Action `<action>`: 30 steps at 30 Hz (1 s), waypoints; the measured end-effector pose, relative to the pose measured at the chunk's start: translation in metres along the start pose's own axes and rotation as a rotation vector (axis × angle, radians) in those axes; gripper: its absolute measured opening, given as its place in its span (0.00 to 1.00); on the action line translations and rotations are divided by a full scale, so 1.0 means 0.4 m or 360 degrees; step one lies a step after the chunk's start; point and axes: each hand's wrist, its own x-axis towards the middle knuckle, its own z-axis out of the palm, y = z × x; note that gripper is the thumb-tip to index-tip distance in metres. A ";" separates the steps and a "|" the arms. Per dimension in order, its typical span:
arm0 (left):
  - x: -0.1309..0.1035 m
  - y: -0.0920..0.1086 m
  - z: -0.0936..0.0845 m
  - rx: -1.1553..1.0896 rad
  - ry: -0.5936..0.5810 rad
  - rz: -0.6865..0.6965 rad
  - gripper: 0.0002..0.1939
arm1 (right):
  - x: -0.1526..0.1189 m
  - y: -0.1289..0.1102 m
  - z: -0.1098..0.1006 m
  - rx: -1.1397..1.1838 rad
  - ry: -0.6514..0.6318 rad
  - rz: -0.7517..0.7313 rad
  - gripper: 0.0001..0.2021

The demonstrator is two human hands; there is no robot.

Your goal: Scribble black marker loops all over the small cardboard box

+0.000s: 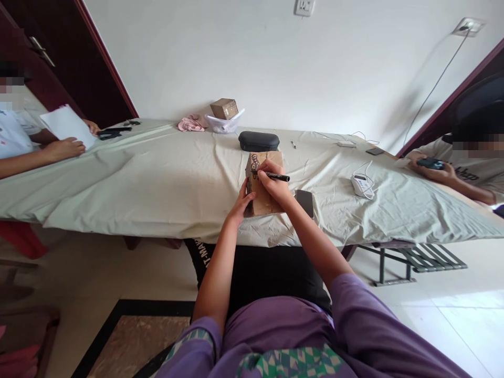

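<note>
A brown cardboard box lies on the cloth-covered table in front of me, with looping black lines drawn along the left part of its top. My right hand grips a black marker pen, its tip down on the cardboard by the drawing. On the box's left side my left hand is closed, thumb over the top edge and fingers along the side. Just behind the box sits a black hard case. A dark phone lies to the right of the box, near my right wrist.
A small box sits on a clear plastic basket beside a pink cloth at the back. To the right are a white device with a cord and a person holding a phone. Another person at left holds white paper.
</note>
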 end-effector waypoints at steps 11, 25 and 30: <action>-0.009 0.005 -0.002 0.0078 -0.0180 0.0110 0.51 | -0.089 0.174 -0.387 0.0812 0.0674 0.0769 0.27; -0.017 0.011 -0.004 -0.0037 -0.0159 0.0085 0.43 | -0.071 0.377 -0.306 -0.1320 -0.0254 0.1004 0.18; -0.018 0.011 0.003 -0.0027 -0.0167 0.0081 0.43 | -0.051 0.386 -0.292 -0.1602 -0.0447 0.1070 0.21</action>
